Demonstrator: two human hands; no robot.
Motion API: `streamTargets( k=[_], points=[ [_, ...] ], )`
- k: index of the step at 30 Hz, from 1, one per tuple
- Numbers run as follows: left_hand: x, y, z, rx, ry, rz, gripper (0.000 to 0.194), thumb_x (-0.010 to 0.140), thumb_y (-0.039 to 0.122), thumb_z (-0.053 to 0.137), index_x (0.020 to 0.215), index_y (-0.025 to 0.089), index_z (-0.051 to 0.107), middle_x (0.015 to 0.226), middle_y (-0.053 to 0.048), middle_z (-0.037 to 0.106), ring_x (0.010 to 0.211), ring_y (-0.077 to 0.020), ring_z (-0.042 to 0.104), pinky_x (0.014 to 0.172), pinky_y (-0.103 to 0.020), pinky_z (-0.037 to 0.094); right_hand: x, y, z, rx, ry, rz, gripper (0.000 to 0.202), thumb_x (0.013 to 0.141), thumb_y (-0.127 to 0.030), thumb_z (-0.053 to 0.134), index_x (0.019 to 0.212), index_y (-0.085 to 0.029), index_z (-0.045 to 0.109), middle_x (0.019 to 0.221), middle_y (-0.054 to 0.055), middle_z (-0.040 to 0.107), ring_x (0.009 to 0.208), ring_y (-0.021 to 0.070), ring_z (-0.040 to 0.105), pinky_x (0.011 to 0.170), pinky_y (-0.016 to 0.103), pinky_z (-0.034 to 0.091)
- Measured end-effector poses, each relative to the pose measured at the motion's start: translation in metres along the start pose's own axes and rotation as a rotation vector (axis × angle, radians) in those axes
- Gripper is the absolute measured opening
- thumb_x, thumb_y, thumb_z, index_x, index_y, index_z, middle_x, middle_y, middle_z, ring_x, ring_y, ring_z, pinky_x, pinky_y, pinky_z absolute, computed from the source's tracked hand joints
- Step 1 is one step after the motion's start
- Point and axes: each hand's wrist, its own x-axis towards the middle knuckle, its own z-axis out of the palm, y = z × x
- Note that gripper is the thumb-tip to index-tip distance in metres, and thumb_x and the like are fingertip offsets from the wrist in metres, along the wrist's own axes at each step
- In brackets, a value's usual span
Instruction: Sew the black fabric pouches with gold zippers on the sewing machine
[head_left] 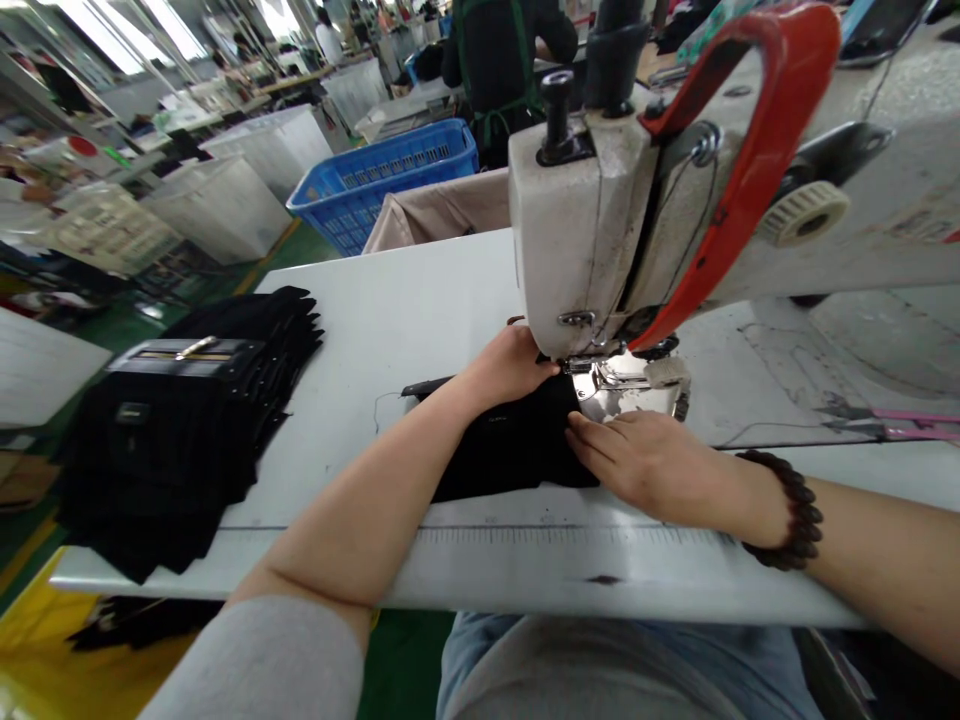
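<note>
Black fabric piece [510, 440] flat under sewing machine head [577, 240], at its front. Left hand [510, 365] presses cloth just beside needle area; right hand [637, 460] flat, fingers spread on cloth edge — nothing gripped. Risk: fingertips drifting under needle, or uneven pressure skewing seam.

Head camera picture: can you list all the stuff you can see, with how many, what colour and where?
black fabric piece: one, black, on the table under both hands, at the needle.
sewing machine: one, off-white with a red guard, right of centre.
metal plate: one, silver, under the machine head.
stack of black pieces: one pile, black, left on the table.
table: one, white.
blue crate: one, blue, behind the table.
scissors: one pair, pink handles, far right.
bead bracelet: one, dark, on the right wrist.
other person: one, dark top, back turned.
left hand: flat on the fabric.
right hand: flat on the fabric's right edge.
</note>
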Motion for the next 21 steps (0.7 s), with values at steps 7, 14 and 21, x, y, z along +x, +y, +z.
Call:
streamTargets(
  k=[7, 14, 21],
  points=[
    [-0.0005, -0.0018, 0.0030, -0.026, 0.050, 0.015, 0.021, 0.073, 0.011, 0.061, 0.094, 0.012, 0.065, 0.102, -0.009, 0.066, 0.101, -0.0249, 0.060, 0.093, -0.034, 0.045, 0.0013, -0.0011, -0.0001, 0.007, 0.038, 0.010, 0.034, 0.080, 0.000, 0.032, 0.088, -0.005, 0.065, 0.088, 0.016, 0.068, 0.059, 0.0175, 0.060, 0.046, 0.028, 0.047],
    [0.0007, -0.0047, 0.0035, -0.076, 0.070, 0.064, 0.018, 0.072, 0.008, 0.060, 0.089, 0.011, 0.066, 0.095, -0.009, 0.068, 0.095, -0.0238, 0.062, 0.087, -0.032, 0.048, 0.0032, -0.0005, -0.0009, 0.024, 0.066, 0.034, 0.035, 0.081, -0.001, 0.032, 0.090, -0.005, 0.065, 0.087, 0.015, 0.068, 0.060, 0.0172, 0.060, 0.048, 0.028, 0.049],
    [0.0042, -0.0072, 0.0043, -0.081, 0.073, 0.070, 0.020, 0.072, 0.009, 0.060, 0.091, 0.011, 0.066, 0.099, -0.010, 0.067, 0.097, -0.0235, 0.061, 0.088, -0.031, 0.047, 0.0021, 0.0013, -0.0001, 0.036, 0.028, 0.047, 0.035, 0.082, -0.001, 0.032, 0.093, -0.005, 0.065, 0.090, 0.016, 0.067, 0.065, 0.0169, 0.062, 0.051, 0.028, 0.051]
  ],
)
